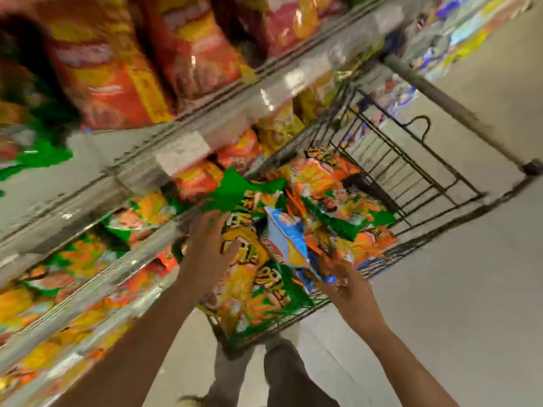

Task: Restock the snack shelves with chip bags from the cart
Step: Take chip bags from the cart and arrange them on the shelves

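Cart [411, 160] of chip bags [320, 177] right of shelves [123, 171].

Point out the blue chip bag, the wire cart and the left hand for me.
blue chip bag [286, 240]: head view, middle of its face.
wire cart [411, 168]: head view, bare far wall.
left hand [210, 240]: head view, back of hand.

Orange, green, yellow and blue chip bags [308, 218] lie heaped in the black wire cart [411, 177] beside stocked snack shelves [205, 113].
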Action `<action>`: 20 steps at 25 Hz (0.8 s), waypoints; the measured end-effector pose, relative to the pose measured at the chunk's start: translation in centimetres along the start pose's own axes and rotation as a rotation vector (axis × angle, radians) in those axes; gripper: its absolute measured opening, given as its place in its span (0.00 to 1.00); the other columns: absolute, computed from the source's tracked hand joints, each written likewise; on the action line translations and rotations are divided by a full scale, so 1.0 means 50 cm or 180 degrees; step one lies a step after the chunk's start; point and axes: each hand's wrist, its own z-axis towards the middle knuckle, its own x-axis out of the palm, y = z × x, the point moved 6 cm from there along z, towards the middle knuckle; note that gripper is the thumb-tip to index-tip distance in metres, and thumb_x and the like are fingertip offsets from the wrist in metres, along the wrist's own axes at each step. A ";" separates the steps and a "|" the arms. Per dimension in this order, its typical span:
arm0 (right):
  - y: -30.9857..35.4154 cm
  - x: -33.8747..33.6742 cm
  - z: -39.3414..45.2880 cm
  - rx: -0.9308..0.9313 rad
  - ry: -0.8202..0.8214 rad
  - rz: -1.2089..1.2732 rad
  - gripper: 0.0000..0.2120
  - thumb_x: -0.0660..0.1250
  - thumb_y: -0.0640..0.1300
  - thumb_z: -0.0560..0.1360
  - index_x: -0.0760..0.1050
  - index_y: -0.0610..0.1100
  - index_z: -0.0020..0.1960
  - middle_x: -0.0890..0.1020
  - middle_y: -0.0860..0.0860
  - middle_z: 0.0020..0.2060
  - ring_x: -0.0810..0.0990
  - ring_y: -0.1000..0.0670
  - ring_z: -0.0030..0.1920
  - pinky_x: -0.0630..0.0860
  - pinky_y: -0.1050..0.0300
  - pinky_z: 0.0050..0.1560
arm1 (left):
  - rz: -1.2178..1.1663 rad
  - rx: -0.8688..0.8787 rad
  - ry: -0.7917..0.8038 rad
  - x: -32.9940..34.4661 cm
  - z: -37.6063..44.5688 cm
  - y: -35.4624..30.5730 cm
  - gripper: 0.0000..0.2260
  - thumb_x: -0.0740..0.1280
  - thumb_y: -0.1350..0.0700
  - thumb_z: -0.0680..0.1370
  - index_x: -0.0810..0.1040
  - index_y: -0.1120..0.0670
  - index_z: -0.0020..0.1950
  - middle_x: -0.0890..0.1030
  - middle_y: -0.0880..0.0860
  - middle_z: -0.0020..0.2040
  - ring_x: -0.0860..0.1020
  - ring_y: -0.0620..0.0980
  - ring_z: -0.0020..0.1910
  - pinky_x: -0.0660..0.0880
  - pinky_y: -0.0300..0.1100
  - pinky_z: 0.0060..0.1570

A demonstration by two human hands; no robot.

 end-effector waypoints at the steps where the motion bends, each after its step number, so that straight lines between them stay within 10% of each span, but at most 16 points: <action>1: -0.023 -0.032 0.018 0.0166 -0.0093 0.0167 0.18 0.75 0.36 0.74 0.75 0.44 0.61 0.82 0.51 0.49 0.82 0.53 0.47 0.72 0.75 0.45 | 0.0155 0.0078 -0.0008 0.013 0.023 -0.019 0.26 0.73 0.55 0.76 0.73 0.59 0.72 0.71 0.62 0.70 0.67 0.64 0.71 0.64 0.58 0.72; 4: -0.060 -0.090 0.078 0.0696 -0.0448 0.0746 0.21 0.73 0.46 0.77 0.71 0.50 0.67 0.82 0.52 0.51 0.82 0.62 0.47 0.77 0.66 0.48 | 0.0777 0.0666 -0.0016 0.034 0.095 -0.083 0.29 0.76 0.56 0.73 0.73 0.60 0.72 0.71 0.63 0.71 0.67 0.66 0.72 0.65 0.62 0.71; 8: -0.093 -0.089 0.186 0.1966 -0.0362 0.2415 0.43 0.72 0.61 0.73 0.57 0.47 0.80 0.75 0.47 0.66 0.79 0.45 0.61 0.80 0.43 0.59 | 0.1785 0.0893 0.0554 0.067 0.219 -0.132 0.34 0.73 0.48 0.76 0.66 0.59 0.78 0.67 0.63 0.76 0.61 0.65 0.77 0.57 0.60 0.76; 12: -0.100 -0.057 0.269 0.2463 0.0203 0.3101 0.31 0.69 0.69 0.72 0.77 0.49 0.66 0.82 0.44 0.62 0.82 0.42 0.59 0.80 0.41 0.57 | 0.2771 0.0232 0.1359 0.110 0.301 -0.098 0.41 0.66 0.33 0.75 0.57 0.53 0.80 0.68 0.60 0.74 0.68 0.62 0.72 0.65 0.55 0.69; 15: -0.107 -0.044 0.307 0.2413 0.0247 0.3433 0.26 0.70 0.61 0.75 0.78 0.45 0.65 0.84 0.42 0.60 0.83 0.40 0.60 0.76 0.38 0.65 | 0.2689 -0.0424 0.1780 0.131 0.287 -0.039 0.46 0.68 0.32 0.73 0.53 0.51 0.81 0.70 0.60 0.72 0.73 0.62 0.68 0.73 0.55 0.61; 20: -0.138 -0.045 0.282 0.2333 -0.0116 0.3854 0.26 0.70 0.39 0.78 0.67 0.40 0.74 0.81 0.39 0.63 0.83 0.38 0.59 0.79 0.37 0.59 | 0.2444 -0.0307 0.1047 0.079 0.214 0.017 0.37 0.70 0.42 0.77 0.58 0.51 0.80 0.82 0.58 0.57 0.81 0.60 0.54 0.78 0.51 0.50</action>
